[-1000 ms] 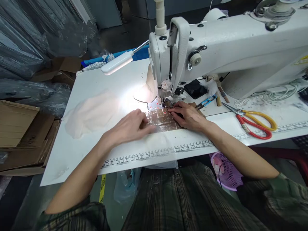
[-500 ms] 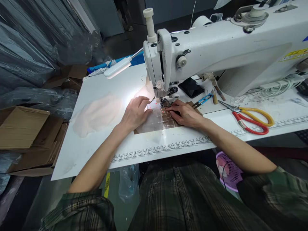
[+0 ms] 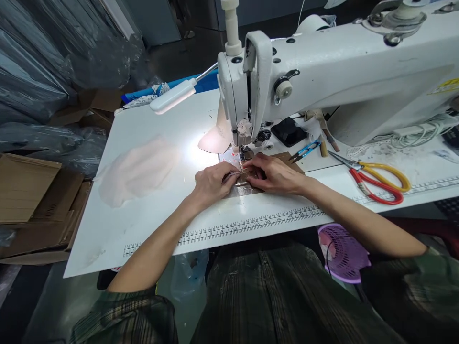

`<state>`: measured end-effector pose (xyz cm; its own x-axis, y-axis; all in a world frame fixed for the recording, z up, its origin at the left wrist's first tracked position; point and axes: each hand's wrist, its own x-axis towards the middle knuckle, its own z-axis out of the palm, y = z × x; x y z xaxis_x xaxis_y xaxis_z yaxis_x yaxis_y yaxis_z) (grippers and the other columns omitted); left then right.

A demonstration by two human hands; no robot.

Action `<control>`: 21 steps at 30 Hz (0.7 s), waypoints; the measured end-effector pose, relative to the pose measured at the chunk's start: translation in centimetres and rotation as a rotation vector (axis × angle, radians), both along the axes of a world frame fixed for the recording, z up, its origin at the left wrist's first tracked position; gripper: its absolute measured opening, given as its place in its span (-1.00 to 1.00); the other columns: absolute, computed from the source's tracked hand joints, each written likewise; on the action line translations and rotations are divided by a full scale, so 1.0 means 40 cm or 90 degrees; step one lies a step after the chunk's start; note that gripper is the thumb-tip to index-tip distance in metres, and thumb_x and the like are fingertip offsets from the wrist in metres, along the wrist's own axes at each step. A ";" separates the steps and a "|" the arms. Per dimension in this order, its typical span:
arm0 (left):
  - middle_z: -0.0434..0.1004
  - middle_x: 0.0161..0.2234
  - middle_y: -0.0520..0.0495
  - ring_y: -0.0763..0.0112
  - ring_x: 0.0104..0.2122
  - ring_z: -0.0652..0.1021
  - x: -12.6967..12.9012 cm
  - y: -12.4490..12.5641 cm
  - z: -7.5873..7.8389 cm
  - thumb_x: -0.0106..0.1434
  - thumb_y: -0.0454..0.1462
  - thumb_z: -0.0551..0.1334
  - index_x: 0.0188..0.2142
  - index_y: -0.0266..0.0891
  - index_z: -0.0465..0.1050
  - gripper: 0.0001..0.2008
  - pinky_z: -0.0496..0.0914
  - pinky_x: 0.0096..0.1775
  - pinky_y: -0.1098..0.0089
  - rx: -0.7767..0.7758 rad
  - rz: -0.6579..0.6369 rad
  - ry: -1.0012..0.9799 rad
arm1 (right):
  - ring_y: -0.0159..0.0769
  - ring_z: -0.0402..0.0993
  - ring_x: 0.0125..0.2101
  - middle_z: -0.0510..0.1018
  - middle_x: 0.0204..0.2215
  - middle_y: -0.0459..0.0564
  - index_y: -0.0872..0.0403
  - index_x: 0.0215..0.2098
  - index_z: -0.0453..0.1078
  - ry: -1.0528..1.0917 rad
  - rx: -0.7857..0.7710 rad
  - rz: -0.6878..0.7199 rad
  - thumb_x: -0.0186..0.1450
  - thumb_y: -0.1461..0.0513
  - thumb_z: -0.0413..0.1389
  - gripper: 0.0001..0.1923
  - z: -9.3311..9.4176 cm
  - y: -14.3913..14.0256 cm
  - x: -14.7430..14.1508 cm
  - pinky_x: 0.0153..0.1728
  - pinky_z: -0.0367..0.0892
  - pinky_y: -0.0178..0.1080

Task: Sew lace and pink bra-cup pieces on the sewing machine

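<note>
Head view: left hand [image 3: 211, 184] and right hand [image 3: 274, 174] pinch thin shiny gridded fabric piece [image 3: 247, 190] just before white sewing machine [image 3: 322, 76] needle. Piece likely light, limp, slippery; hold edges flat, near needle.

A white sewing machine [image 3: 322, 62] is standing on a white worktop [image 3: 150, 210] whose front edge is showing a printed black ruler scale. A brown card sheet [image 3: 287, 157] under shiny clear film marked in a grid of squares [image 3: 247, 190] is lying at the needle, with small red marks [image 3: 231, 155] showing on its white part. Pale pink sheer fabric [image 3: 138, 167] is glowing under the white lamp [image 3: 173, 95]. Scissors with one red and one yellow handle [image 3: 383, 184] are lying beside blue thread snips [image 3: 306, 150]. A lilac plastic basket [image 3: 342, 253] is showing below, next to dark green plaid clothing [image 3: 272, 296]. Brown cardboard boxes [image 3: 28, 191] are sitting beside grey plastic sheeting [image 3: 43, 62].
</note>
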<state>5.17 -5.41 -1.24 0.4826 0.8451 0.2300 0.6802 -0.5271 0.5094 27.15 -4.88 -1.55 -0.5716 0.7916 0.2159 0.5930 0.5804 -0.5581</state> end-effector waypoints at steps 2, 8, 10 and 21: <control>0.58 -0.38 0.00 0.39 -0.41 0.54 -0.003 0.001 -0.007 0.28 -0.19 0.20 -0.21 -0.19 0.41 -0.86 0.37 -0.43 0.39 -0.037 0.057 -0.051 | -0.28 0.38 -0.34 0.48 -0.30 0.05 0.15 -0.10 0.41 -0.017 -0.032 0.006 0.25 0.20 0.17 -0.72 0.012 0.011 -0.014 -0.32 0.30 -0.23; 0.62 -0.30 -0.03 0.40 -0.38 0.57 -0.004 0.002 -0.018 0.24 -0.21 0.21 -0.09 -0.16 0.32 -0.75 0.45 -0.37 0.35 -0.092 0.090 -0.139 | -0.37 0.35 -0.44 0.47 -0.43 -0.06 0.12 -0.22 0.38 0.039 -0.161 -0.037 0.25 0.18 0.20 -0.80 0.028 0.030 -0.043 -0.42 0.23 -0.30; 0.62 -0.29 -0.04 0.40 -0.37 0.58 -0.004 0.003 -0.017 0.23 -0.21 0.21 -0.08 -0.16 0.32 -0.74 0.46 -0.36 0.36 -0.100 0.084 -0.145 | -0.38 0.34 -0.46 0.46 -0.46 -0.08 0.11 -0.26 0.38 0.052 -0.173 -0.048 0.28 0.18 0.15 -0.85 0.025 0.030 -0.045 -0.43 0.21 -0.31; 0.61 -0.34 -0.01 0.46 -0.41 0.57 0.000 0.007 -0.025 0.26 -0.18 0.22 -0.05 -0.18 0.37 -0.72 0.48 -0.34 0.39 -0.148 0.064 -0.209 | -0.32 0.27 -0.45 0.46 -0.38 0.01 0.05 -0.27 0.22 -0.008 0.000 -0.083 0.41 0.15 -0.09 -0.84 -0.016 0.007 -0.061 -0.44 0.11 -0.25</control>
